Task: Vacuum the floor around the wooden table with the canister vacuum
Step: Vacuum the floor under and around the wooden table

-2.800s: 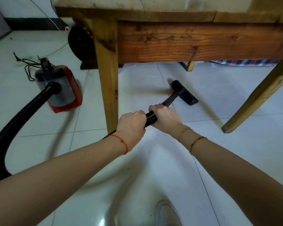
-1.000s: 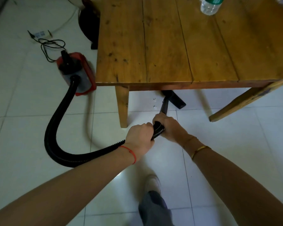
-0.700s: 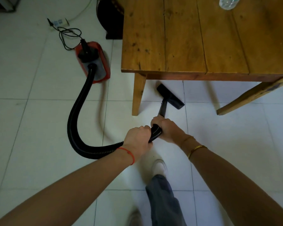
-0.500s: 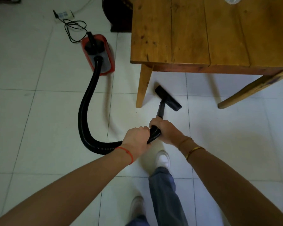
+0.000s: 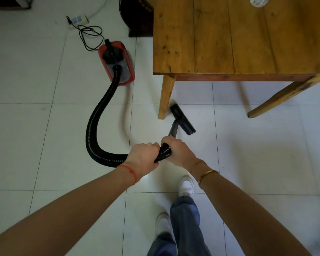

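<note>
both hands, left hand point(image 5: 143, 157) & right hand point(image 5: 177, 151), wrapped tight round hose point(image 5: 100, 115), nozzle point(image 5: 183, 120) just ahead by table leg point(image 5: 165, 97).

The black flat floor nozzle point(image 5: 182, 119) came out from under the wooden desk point(image 5: 229, 34), back toward the hands. Beyond it, the desk stood farther from them than before.

One canister vacuum point(image 5: 116, 63) is sitting on the floor with one hose point(image 5: 98, 126) and one nozzle point(image 5: 182, 120); one desk point(image 5: 238, 37) is showing two legs; one bottle point(image 5: 258, 1) is standing on it; two shoes are showing; one power strip point(image 5: 78, 20) is lying nearby.
</note>
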A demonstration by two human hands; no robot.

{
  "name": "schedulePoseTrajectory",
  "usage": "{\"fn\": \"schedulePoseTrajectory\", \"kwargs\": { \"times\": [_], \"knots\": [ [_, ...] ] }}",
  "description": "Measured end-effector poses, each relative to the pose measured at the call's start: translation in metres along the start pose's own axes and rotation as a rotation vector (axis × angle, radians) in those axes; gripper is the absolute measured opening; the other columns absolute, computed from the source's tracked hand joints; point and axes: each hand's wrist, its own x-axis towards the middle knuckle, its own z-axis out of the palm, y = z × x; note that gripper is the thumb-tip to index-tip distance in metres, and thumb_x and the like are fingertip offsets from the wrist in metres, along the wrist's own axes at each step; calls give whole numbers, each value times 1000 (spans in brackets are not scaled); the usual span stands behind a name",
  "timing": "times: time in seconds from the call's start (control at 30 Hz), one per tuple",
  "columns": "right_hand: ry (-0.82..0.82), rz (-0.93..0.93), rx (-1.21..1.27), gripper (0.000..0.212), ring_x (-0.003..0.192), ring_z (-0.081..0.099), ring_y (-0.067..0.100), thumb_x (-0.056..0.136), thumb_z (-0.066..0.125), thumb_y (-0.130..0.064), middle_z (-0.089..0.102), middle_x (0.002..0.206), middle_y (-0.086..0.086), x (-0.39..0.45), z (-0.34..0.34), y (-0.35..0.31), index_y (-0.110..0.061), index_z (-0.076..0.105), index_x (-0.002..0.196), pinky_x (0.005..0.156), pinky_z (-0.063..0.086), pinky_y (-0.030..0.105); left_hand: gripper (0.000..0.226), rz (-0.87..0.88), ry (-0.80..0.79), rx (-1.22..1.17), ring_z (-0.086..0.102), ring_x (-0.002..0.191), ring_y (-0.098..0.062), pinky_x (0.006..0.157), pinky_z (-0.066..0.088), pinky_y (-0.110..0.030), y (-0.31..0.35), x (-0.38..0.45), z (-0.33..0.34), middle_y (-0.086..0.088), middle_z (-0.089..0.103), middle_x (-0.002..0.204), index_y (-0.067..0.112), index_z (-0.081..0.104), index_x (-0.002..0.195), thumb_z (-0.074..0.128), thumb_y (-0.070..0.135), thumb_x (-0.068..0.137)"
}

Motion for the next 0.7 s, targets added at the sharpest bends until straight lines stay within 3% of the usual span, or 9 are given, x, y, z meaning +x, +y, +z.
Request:
{"fn": "schedulePoseTrajectory", "kwargs": {
  "times": [0.23,0.47,0.7],
  "knots": [
    [84,143,-26,14,71,50,18,81,65,-12,58,90,6,20,-41,45,-9,56,91,63,40,23,25,50,-14,34,63,83,-26,60,35,-30,26,64,-34,-5,64,97,12,48,109,55,24,87],
    [132,285,-46,15,67,45,16,83,62,-12,56,96,5,24,-113,124,-10,54,96,56,31,21,25,148,0,18,64,86,-26,62,35,-30,89,154,-73,-6,65,99,11,50,110,56,22,88],
    [164,330,-43,18,74,55,19,82,67,-12,58,99,6,13,-160,172,-11,55,94,69,42,24,25,227,-21,11,64,85,-26,63,38,-31,137,205,-97,-6,65,98,9,51,111,56,19,88]
  ]
}}
